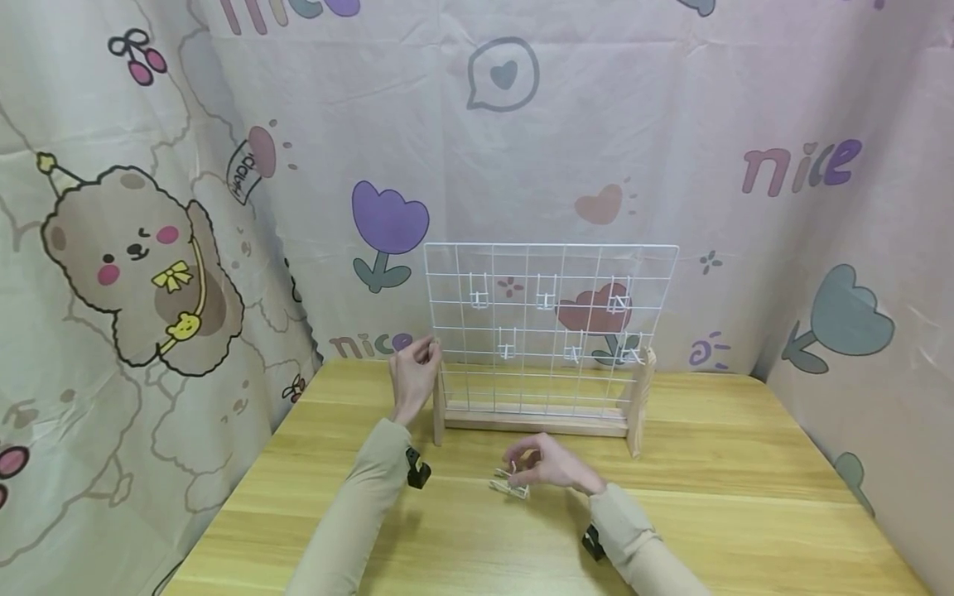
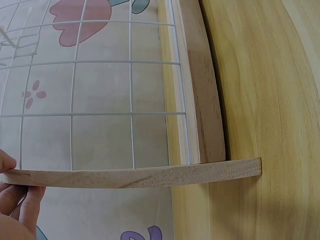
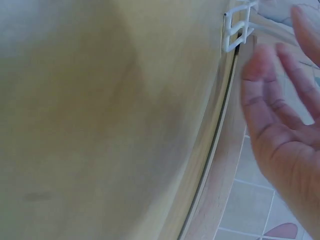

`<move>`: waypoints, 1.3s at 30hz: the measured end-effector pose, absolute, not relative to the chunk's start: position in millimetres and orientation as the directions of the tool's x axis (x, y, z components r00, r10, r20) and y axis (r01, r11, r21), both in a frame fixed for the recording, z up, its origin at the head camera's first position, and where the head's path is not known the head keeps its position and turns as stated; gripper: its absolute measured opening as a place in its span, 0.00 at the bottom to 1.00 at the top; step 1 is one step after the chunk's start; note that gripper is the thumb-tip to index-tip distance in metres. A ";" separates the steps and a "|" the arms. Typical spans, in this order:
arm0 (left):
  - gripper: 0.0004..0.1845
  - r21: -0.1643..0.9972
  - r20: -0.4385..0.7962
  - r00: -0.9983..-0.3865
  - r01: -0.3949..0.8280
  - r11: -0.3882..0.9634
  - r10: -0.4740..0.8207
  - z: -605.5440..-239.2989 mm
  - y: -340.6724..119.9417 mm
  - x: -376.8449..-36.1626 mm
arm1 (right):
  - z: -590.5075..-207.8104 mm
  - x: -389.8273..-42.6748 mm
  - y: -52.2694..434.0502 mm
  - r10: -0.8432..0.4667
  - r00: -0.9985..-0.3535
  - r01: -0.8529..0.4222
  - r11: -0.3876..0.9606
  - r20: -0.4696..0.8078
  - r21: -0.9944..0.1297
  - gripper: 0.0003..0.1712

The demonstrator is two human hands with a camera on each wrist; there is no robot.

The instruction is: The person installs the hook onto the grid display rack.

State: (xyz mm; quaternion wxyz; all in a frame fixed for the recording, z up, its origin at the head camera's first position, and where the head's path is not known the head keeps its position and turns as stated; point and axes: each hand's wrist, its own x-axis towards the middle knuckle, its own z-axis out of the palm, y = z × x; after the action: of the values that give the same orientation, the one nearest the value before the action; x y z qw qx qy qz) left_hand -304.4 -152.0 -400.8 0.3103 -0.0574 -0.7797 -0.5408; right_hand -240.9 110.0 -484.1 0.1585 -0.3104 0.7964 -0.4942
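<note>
A white wire grid panel (image 1: 551, 331) stands upright in a wooden stand (image 1: 537, 422), with several white wire hooks (image 1: 545, 300) hung on it in two rows. My left hand (image 1: 414, 377) pinches the top of the stand's left wooden post (image 2: 135, 176) between thumb and fingers. Over loose white hooks (image 1: 510, 489) on the table in front of the stand, my right hand (image 1: 551, 463) hovers with fingers bent and thumb apart. In the right wrist view a white hook (image 3: 240, 27) lies just beyond the fingertips; no grip on it shows.
The stand sits on a wood-grain table (image 1: 715, 497). A patterned curtain (image 1: 477, 149) hangs behind and at both sides. Small black devices (image 1: 418, 469) are fixed at both wrists, below the sleeves.
</note>
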 end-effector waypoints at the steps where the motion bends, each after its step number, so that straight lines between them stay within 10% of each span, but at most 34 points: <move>1: 0.16 0.806 0.548 -0.799 0.427 0.410 -0.247 -400.9 -152.1 -304.3 | -484.6 -241.2 110.1 -0.650 -0.759 -0.325 0.329 0.037 -0.886 0.22; 39: 0.15 0.781 0.573 -0.784 0.435 0.449 -0.237 -400.5 -153.7 -305.5 | -490.9 -246.3 104.6 -0.606 -0.793 -0.196 0.359 -0.069 -0.912 0.16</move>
State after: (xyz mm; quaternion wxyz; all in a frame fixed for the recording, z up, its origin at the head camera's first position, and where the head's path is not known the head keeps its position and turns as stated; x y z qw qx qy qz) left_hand -305.5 -153.7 -400.5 0.3225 -0.0629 -0.7876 -0.5213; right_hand -246.3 104.6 -490.9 0.2021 -0.2506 0.7993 -0.5074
